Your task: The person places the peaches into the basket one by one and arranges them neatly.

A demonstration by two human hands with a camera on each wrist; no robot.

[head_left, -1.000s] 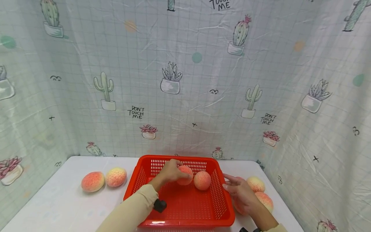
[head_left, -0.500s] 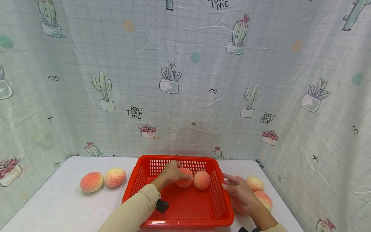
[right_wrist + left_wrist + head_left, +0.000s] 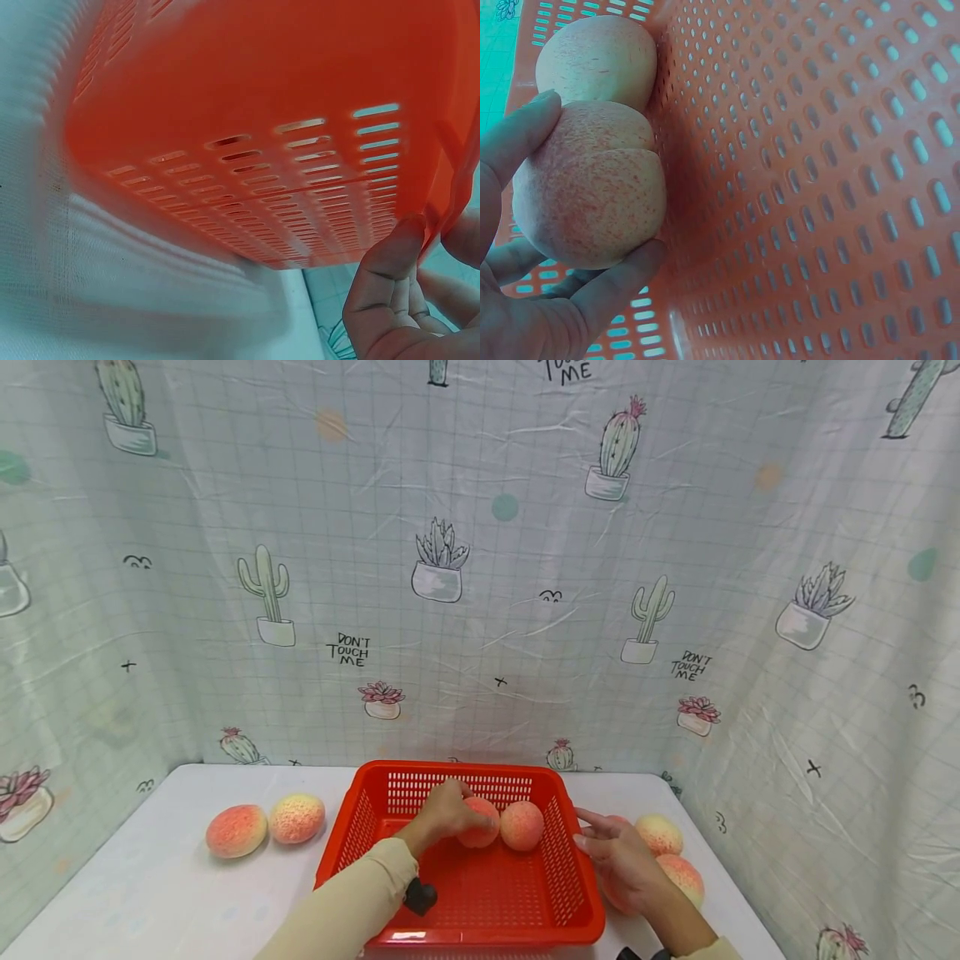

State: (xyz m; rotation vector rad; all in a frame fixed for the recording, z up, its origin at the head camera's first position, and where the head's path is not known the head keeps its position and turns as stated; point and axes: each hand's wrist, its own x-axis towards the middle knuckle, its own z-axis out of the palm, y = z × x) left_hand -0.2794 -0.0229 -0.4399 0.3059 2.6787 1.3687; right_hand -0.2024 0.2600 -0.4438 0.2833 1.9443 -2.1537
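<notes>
- While the left hand point(image 3: 446, 810) grips a peach point(image 3: 481, 823), its thumb on one side and its fingers curled round the other, the fruit sits inside a red basket point(image 3: 540, 937), toward the far wall.
- A second peach point(image 3: 522, 827) lies in the basket just beside the first, on the side of the right hand point(image 3: 624, 862).
- The right hand pinches the basket's rim from outside, thumb and fingers on either side of the edge in the right wrist view.
- Left of the basket, a rosy peach point(image 3: 236, 832) and a paler peach point(image 3: 297, 818) rest side by side on a white table point(image 3: 165, 885).
- To the right, a yellowish peach point(image 3: 660, 833) and a pink peach point(image 3: 684, 877) lie near the right wrist; more fruit is partly hidden by that hand.
- Behind the table hangs a cactus-print curtain point(image 3: 330, 527).
</notes>
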